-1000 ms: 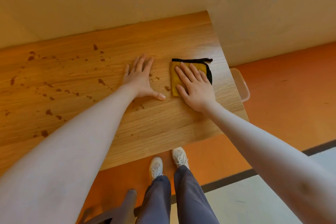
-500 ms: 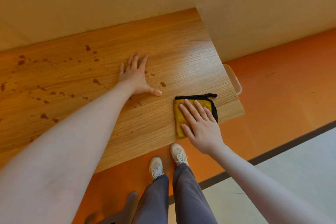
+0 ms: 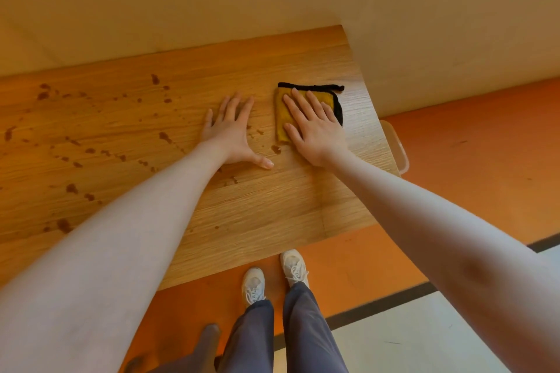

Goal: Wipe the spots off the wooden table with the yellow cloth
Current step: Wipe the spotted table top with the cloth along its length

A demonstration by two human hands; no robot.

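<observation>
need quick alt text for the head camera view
A person's right hand presses a yellow cloth flat on a wooden table, while the left hand rests flat beside it. Brown spots dot the table's left part.

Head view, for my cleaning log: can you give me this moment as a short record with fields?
surface: wooden table
cloth: yellow cloth, black-edged, flat near the table's right end
right hand: right hand pressed flat on the cloth, fingers straight
left hand: left hand flat on bare wood beside the cloth
spots: brown spots mostly on the left half; one spot between the hands
progress: spots remain
</observation>
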